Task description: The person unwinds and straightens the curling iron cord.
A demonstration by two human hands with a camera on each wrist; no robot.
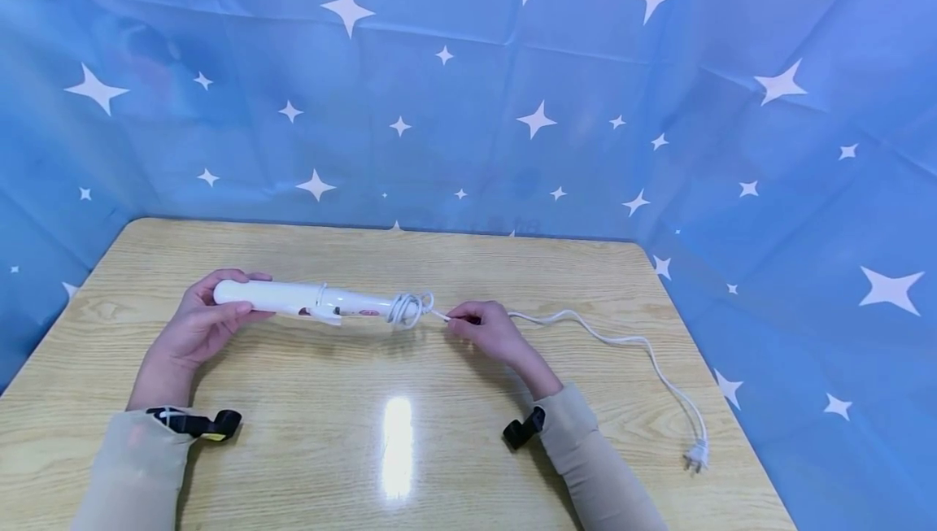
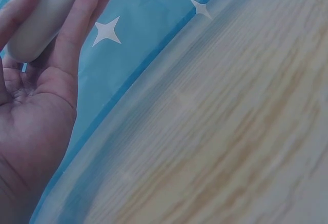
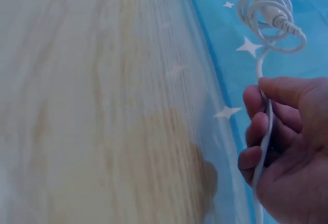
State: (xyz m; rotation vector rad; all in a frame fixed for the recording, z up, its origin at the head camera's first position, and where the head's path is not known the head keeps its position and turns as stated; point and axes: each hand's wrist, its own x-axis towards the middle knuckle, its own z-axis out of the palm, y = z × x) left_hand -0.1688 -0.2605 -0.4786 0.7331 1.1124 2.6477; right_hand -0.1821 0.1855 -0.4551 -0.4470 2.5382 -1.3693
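A white curling iron (image 1: 274,297) lies level across the head view, raised over the wooden table. My left hand (image 1: 207,321) grips its thick rounded end between thumb and fingers; the left wrist view shows that end of the curling iron (image 2: 41,24) against the palm. Loops of white cord (image 1: 405,311) are wound around the narrow handle end. Just right of the loops, my right hand (image 1: 489,331) pinches the cord between thumb and forefinger. In the right wrist view the cord (image 3: 266,137) runs down past the curled fingers, below the coil (image 3: 256,14).
Beyond my right hand the cord trails in a curve over the table (image 1: 307,450) to a two-pin plug (image 1: 697,456) near the right edge. A blue cloth with white stars (image 1: 468,84) hangs behind and beside the table.
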